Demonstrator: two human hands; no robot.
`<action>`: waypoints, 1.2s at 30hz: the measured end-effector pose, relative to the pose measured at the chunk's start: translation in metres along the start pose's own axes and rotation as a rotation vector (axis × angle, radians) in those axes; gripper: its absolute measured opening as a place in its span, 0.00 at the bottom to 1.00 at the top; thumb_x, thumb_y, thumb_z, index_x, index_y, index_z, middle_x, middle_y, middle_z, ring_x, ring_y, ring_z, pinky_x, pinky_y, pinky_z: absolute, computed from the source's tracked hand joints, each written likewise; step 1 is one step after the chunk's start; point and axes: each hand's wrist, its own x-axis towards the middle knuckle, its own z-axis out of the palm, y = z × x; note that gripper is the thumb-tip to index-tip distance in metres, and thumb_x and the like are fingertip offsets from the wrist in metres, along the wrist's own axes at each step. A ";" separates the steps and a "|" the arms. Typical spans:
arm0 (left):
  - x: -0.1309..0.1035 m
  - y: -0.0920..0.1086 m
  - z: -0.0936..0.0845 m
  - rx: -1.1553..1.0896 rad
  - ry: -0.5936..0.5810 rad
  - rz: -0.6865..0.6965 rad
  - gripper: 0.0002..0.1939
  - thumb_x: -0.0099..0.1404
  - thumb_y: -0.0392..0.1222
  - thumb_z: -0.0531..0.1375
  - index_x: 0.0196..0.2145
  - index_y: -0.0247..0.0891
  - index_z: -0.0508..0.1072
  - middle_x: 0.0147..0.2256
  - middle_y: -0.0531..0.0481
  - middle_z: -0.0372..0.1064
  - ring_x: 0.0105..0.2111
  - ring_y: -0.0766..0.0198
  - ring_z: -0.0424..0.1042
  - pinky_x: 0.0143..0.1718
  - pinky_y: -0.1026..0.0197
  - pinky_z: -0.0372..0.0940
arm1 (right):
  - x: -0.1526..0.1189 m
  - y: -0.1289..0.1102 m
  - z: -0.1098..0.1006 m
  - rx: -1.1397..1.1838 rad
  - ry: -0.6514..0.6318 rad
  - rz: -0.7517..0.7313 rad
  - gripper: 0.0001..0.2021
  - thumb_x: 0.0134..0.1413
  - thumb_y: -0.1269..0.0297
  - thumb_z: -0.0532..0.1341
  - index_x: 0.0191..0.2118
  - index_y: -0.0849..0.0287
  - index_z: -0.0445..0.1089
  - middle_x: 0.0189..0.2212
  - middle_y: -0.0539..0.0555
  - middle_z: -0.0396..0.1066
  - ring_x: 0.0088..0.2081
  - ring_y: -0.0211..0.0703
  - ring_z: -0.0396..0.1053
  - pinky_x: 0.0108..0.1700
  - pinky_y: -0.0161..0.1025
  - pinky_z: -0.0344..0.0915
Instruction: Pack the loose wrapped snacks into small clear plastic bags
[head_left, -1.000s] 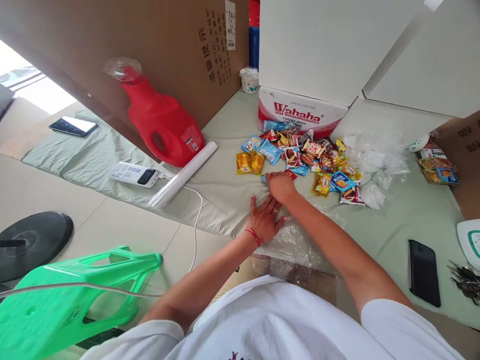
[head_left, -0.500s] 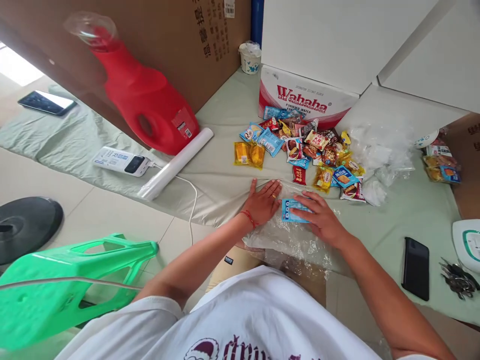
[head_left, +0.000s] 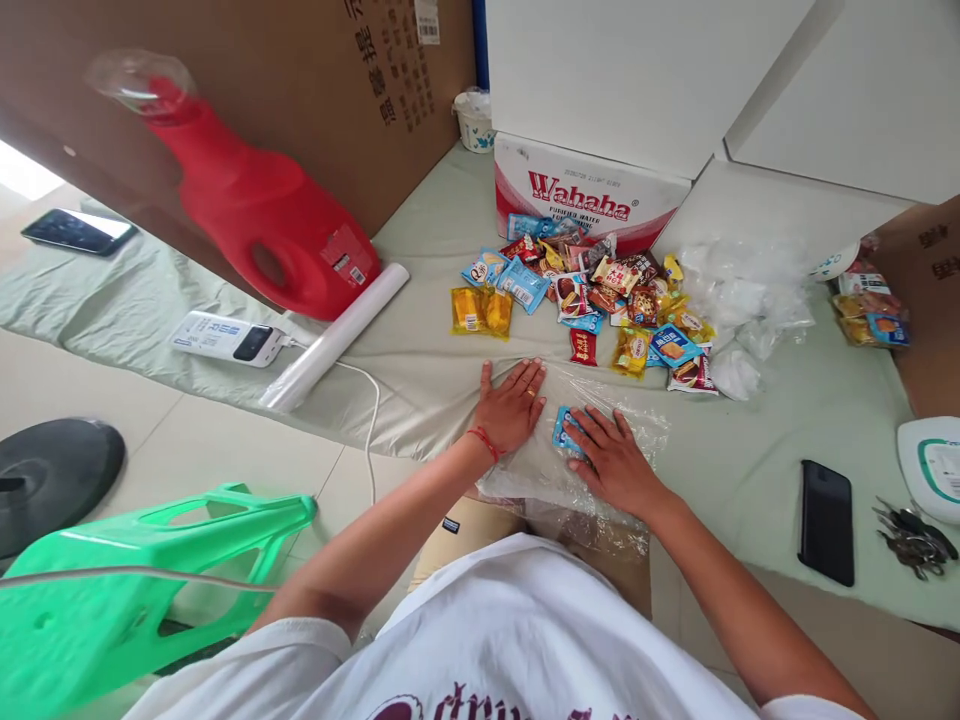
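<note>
My left hand lies flat on the left part of a clear plastic sheet, fingers stretched out. On the same sheet, my right hand is spread with its palm down. Its fingers partly cover a small blue snack packet, whose left end shows. Beyond both hands is a heap of wrapped snacks in several colours. A red packet and a yellow pair of packets lie at its near and left sides.
Left stand a red jug, a plastic film roll, a power bank and a green stool. Behind the snacks is a Wahaba-style carton. Right are crumpled plastic bags, a black phone and keys.
My right hand has shifted over the blue packet and covers more of it, with fingers spread wider. The plastic sheet looks flatter on the right. The camera view has moved slightly.
</note>
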 end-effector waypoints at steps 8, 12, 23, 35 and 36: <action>-0.001 0.000 0.004 0.006 -0.007 -0.018 0.30 0.78 0.50 0.40 0.73 0.44 0.54 0.72 0.45 0.50 0.72 0.53 0.50 0.72 0.30 0.27 | 0.058 0.058 -0.052 -0.064 0.506 0.740 0.36 0.69 0.44 0.49 0.67 0.72 0.59 0.56 0.77 0.66 0.61 0.68 0.62 0.60 0.63 0.60; -0.001 0.000 0.004 0.008 -0.005 -0.018 0.30 0.77 0.50 0.41 0.72 0.44 0.54 0.72 0.46 0.50 0.72 0.54 0.50 0.72 0.31 0.29 | 0.101 0.077 -0.061 -0.109 0.274 0.857 0.39 0.62 0.48 0.61 0.67 0.75 0.57 0.55 0.79 0.66 0.59 0.73 0.63 0.55 0.62 0.64; 0.000 -0.001 0.001 -0.044 -0.003 -0.010 0.29 0.77 0.50 0.42 0.72 0.44 0.55 0.72 0.46 0.51 0.72 0.53 0.51 0.72 0.31 0.30 | 0.016 0.061 -0.076 0.908 0.179 0.561 0.28 0.54 0.48 0.61 0.56 0.57 0.72 0.50 0.59 0.78 0.47 0.53 0.76 0.47 0.47 0.73; -0.002 -0.001 0.003 -0.046 0.027 0.000 0.29 0.77 0.50 0.42 0.71 0.43 0.57 0.72 0.45 0.52 0.71 0.54 0.52 0.72 0.31 0.31 | 0.009 0.018 -0.080 -0.173 0.068 0.361 0.26 0.68 0.46 0.52 0.59 0.59 0.71 0.56 0.70 0.72 0.61 0.64 0.67 0.57 0.58 0.66; -0.002 -0.001 0.002 -0.044 0.025 -0.003 0.29 0.77 0.50 0.43 0.71 0.43 0.57 0.72 0.45 0.52 0.71 0.53 0.52 0.72 0.31 0.31 | 0.005 0.019 -0.079 -0.158 0.051 0.201 0.27 0.66 0.50 0.57 0.64 0.58 0.67 0.62 0.68 0.66 0.67 0.64 0.59 0.62 0.60 0.62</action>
